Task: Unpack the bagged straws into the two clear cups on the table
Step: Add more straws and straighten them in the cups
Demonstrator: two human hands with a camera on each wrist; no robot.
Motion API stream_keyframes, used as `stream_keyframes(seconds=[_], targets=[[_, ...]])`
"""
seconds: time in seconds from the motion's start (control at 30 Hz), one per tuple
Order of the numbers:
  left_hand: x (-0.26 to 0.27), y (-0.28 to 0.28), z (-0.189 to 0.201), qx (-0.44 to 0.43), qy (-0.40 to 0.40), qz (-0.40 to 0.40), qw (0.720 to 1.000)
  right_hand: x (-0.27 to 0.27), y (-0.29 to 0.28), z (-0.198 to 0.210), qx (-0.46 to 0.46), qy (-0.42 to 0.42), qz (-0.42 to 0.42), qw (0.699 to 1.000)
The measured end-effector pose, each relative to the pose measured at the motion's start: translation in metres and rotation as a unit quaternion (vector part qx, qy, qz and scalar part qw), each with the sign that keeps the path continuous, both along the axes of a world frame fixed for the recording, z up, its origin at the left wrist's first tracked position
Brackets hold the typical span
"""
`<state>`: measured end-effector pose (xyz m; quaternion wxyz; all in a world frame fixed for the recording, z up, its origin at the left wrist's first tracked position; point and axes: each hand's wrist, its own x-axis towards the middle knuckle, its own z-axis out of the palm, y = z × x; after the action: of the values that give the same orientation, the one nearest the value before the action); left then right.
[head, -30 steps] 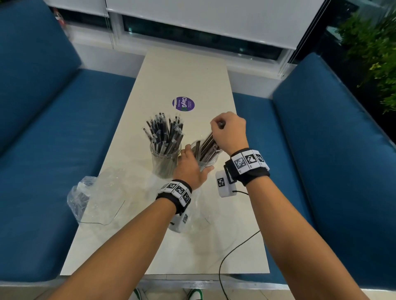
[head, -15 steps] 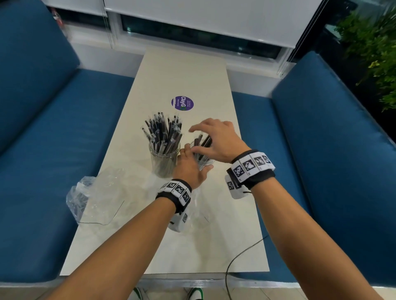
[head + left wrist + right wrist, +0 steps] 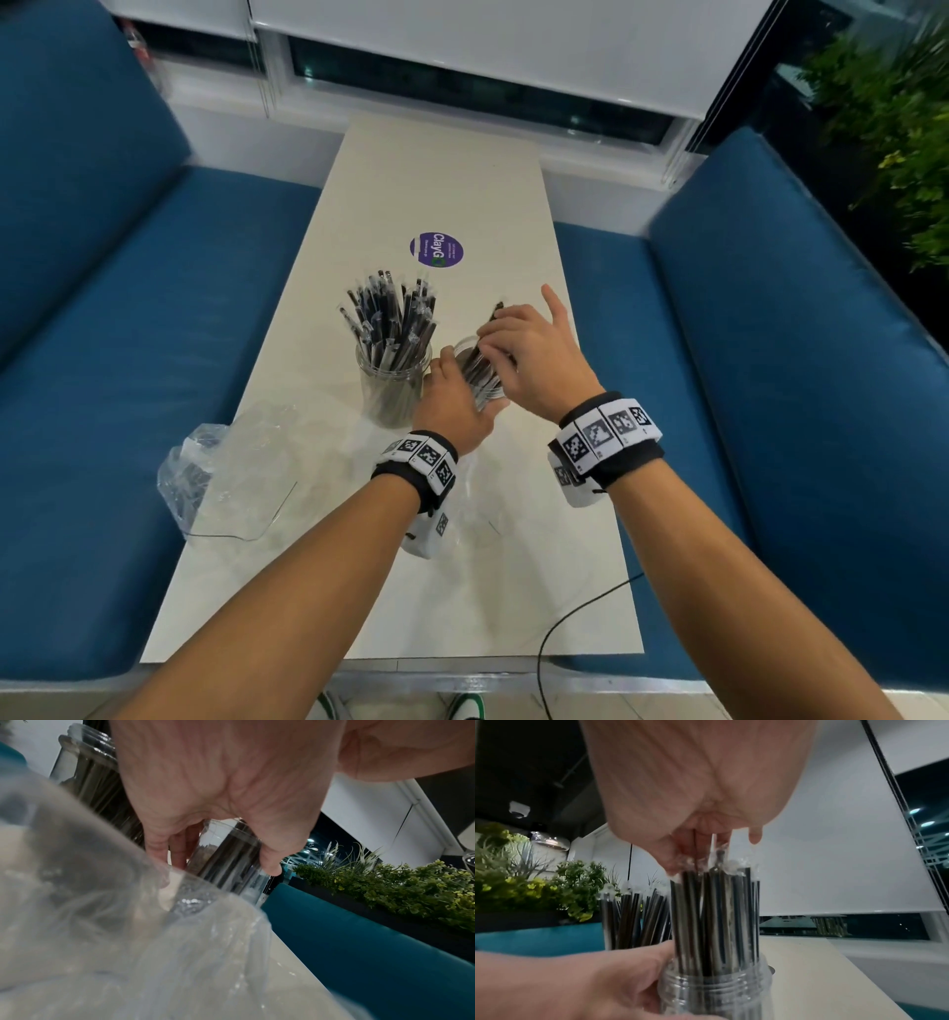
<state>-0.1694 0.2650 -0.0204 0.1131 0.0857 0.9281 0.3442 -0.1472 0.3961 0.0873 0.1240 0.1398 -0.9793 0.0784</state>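
Note:
Two clear cups stand mid-table. The left cup (image 3: 394,395) is packed with black wrapped straws (image 3: 390,324). My left hand (image 3: 454,398) grips the right cup (image 3: 485,393) around its wall, thumb on one side and fingers on the other; the left wrist view shows this hand (image 3: 218,852) round the cup (image 3: 226,866). More black straws (image 3: 713,912) stand in the held cup (image 3: 713,990). My right hand (image 3: 506,342) hovers over them, thumb and fingers pinching their wrapped tops, little finger sticking out. That pinch (image 3: 693,854) shows in the right wrist view.
A crumpled clear plastic bag (image 3: 226,473) lies at the table's left edge, and it fills the foreground of the left wrist view (image 3: 102,923). A purple round sticker (image 3: 437,250) sits further back. Blue benches (image 3: 770,411) flank the table. A black cable (image 3: 575,611) crosses the near right corner.
My right hand let go of the straw bundle it was lowering into the right cup, spread its fingers, then came down onto the straw tops. The left hand kept hold of the cup.

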Motion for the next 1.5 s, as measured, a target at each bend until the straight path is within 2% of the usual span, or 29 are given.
stream_keyframes(seconds=[0.03,0.1,0.2,0.27,0.37,0.43,0.53,0.63,0.73,0.83,0.9,1.0,1.1,1.2,1.23,1.37,1.5], targets=[[-0.001,0.0,-0.002,-0.002,-0.001,0.0,1.0,0.003,0.001,-0.001,-0.005,0.002,0.002,1.0],[-0.001,0.0,-0.004,-0.005,0.001,0.001,1.0,0.007,0.003,0.002,-0.083,0.025,-0.007,0.996],[0.0,0.0,-0.003,-0.004,0.004,0.002,1.0,0.01,0.004,0.006,-0.169,0.096,-0.037,0.98],[0.0,-0.001,-0.003,-0.002,-0.001,-0.003,1.0,0.012,0.002,0.004,-0.158,0.098,-0.048,0.981],[-0.002,-0.002,-0.005,0.007,0.005,-0.005,1.0,0.015,-0.002,-0.006,-0.07,0.046,-0.03,0.996],[-0.003,-0.002,-0.008,0.013,0.009,0.001,1.0,0.016,-0.003,-0.014,-0.041,0.061,-0.024,0.997],[-0.002,-0.002,-0.005,0.012,0.009,-0.005,1.0,0.017,-0.004,-0.015,-0.096,0.106,-0.04,0.989],[-0.001,-0.002,-0.004,0.004,0.011,-0.004,1.0,0.01,-0.007,-0.002,-0.176,0.151,-0.098,0.968],[0.0,-0.002,-0.004,0.01,0.016,-0.002,1.0,-0.014,-0.006,0.009,-0.231,0.068,-0.136,0.961],[-0.001,-0.002,-0.004,0.017,0.019,0.002,1.0,-0.04,-0.005,0.017,-0.216,-0.076,-0.148,0.962],[-0.001,-0.002,-0.005,0.022,0.02,0.009,1.0,-0.05,-0.007,0.018,-0.199,-0.131,-0.17,0.956],[-0.001,-0.002,-0.005,0.016,0.023,0.01,1.0,-0.047,-0.007,0.023,-0.205,-0.096,-0.184,0.957],[-0.002,-0.001,-0.003,0.012,0.017,0.007,1.0,-0.034,-0.005,0.031,-0.188,-0.042,-0.154,0.969],[-0.001,-0.002,-0.005,0.008,0.012,0.003,1.0,-0.025,-0.007,0.025,-0.087,-0.092,-0.136,0.983],[-0.002,-0.002,-0.005,0.005,0.013,0.0,1.0,-0.023,-0.006,0.024,-0.086,-0.107,-0.142,0.98],[-0.001,-0.001,-0.004,-0.004,0.009,0.002,1.0,-0.015,0.002,0.029,-0.242,-0.074,-0.162,0.954],[0.0,-0.001,-0.001,0.009,0.003,0.004,1.0,-0.005,0.006,0.032,-0.3,-0.051,-0.169,0.938]])
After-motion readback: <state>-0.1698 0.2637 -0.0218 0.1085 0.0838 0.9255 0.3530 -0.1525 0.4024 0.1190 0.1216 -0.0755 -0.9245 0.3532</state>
